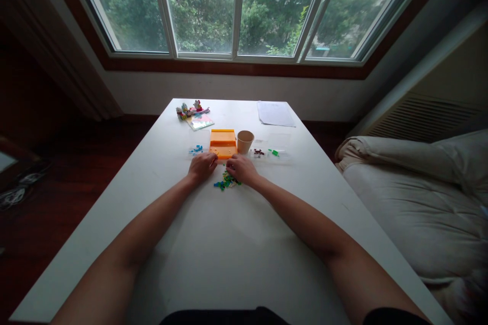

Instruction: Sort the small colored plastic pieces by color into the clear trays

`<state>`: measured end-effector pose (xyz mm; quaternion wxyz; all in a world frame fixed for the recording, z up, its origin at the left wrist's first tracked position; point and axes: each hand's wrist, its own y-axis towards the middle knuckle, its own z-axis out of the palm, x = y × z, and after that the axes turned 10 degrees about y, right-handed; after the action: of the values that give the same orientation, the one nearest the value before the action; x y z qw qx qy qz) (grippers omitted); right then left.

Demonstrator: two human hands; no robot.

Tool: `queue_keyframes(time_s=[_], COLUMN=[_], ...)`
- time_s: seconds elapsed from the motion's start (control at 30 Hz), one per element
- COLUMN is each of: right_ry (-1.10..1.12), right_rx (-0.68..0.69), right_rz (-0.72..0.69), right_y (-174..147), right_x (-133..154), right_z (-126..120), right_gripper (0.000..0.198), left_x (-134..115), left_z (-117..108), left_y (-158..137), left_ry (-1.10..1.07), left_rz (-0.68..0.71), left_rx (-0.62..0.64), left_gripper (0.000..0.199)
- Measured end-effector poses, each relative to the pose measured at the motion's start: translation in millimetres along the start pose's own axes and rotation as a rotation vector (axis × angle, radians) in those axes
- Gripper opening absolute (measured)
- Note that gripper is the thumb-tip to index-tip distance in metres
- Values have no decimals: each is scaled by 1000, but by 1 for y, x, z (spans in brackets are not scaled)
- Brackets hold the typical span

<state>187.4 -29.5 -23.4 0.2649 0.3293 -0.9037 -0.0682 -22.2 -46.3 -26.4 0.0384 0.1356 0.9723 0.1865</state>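
My left hand (203,166) rests by the near left corner of an open orange plastic box (223,137), its fingers curled together; what they hold, if anything, is too small to make out. At the far right edge of a loose pile of small green, blue and yellow building bricks (227,182) is my right hand (242,168). Its fingers are bent and pressed together, and their tips are partly hidden. A few tiny pieces lie inside the orange box.
A brown paper cup (245,142) stands right of the box. Clear trays hold blue pieces (196,150), dark red pieces (258,152) and green pieces (273,153). Farther back on the white table (229,264) are small figures (190,109), a card (200,122) and paper sheets (276,114).
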Motion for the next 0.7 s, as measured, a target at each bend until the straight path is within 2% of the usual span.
queue_keyframes(time_s=[0.27, 0.4, 0.7], right_ry=[-19, -20, 13], right_rx=[53, 54, 5], right_rz=[93, 106, 54], right_y=[-2, -6, -14], right_x=[7, 11, 7], right_z=[-5, -5, -4], right_gripper=[15, 15, 13], left_x=[-1, 0, 0], left_z=[0, 1, -6], left_y=[-6, -7, -10], left_ry=[-87, -134, -218], left_rz=[72, 59, 105], left_rx=[60, 66, 110], left_gripper=[18, 20, 23])
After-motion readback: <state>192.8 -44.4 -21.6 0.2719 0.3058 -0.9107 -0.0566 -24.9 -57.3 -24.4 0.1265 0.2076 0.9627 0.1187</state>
